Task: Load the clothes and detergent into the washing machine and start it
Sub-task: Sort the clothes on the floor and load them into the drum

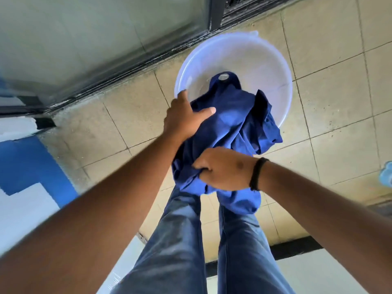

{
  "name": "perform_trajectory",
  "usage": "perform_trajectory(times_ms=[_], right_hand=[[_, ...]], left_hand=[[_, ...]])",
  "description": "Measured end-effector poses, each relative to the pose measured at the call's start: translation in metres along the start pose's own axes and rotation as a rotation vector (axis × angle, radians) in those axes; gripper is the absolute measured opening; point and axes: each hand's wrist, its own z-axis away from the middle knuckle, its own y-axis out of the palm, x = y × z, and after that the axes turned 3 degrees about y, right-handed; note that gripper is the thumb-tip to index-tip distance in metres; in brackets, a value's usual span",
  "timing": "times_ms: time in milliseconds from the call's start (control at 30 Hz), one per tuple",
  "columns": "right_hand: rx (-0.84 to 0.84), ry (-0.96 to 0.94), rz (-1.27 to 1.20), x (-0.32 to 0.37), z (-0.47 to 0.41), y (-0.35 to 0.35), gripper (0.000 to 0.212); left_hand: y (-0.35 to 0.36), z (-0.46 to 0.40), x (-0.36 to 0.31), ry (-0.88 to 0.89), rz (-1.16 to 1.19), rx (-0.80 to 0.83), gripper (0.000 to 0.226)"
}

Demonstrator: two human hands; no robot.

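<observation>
Hands: left hand [184, 119] and right hand [223, 169] both grasping blue garment [233, 122] above white basin [233, 58].

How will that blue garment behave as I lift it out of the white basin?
The blue garment is probably floppy: it folds and hangs between the left hand and right hand. Likely light. Trailing cloth may drag over the white basin rim.

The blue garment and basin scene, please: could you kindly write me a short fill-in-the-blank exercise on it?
1. The blue garment hangs partly into a white ____.
2. A black band is worn on the ____ wrist.
3. The basin stands on a ____ floor.
4. The garment is held by ____ hands.

Missing words: basin; right; tiled; both
</observation>
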Motion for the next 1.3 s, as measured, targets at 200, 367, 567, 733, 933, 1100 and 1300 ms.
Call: perform_trajectory(times_ms=[200, 367, 567, 733, 933, 1100, 1300], right_hand=[[0.198, -0.014, 0.113, 0.023, 0.012, -0.018, 0.02], [-0.085, 0.139, 0.031, 0.006, 0.024, -0.063, 0.013], [-0.52, 0.682, -0.241, -0.018, 0.039, -0.05, 0.1], [-0.376, 0.661, -0.866, 0.035, 0.107, -0.032, 0.038], [-0.643, 0.241, -0.623, 0.104, 0.175, -0.05, 0.041], [-0.637, 0.091, -0.013, 0.12, 0.223, -0.092, 0.052], [-0.252, -0.222, 0.441, 0.183, 0.267, -0.059, 0.032]], left_hand=[[0.033, -0.013, -0.013, -0.028, -0.264, 0.362, 0.026], [0.029, 0.054, -0.024, 0.148, -0.046, 0.057, 0.021], [-0.012, 0.181, -0.064, 0.363, 0.27, -0.093, 0.032], [-0.098, 0.286, -0.108, 0.461, 0.436, -0.051, 0.038], [-0.159, 0.359, -0.132, 0.359, 0.39, -0.268, 0.047], [-0.157, 0.372, -0.099, -0.063, 0.049, -0.205, 0.024], [-0.142, 0.394, -0.149, 0.371, -0.032, -0.524, 0.137]])
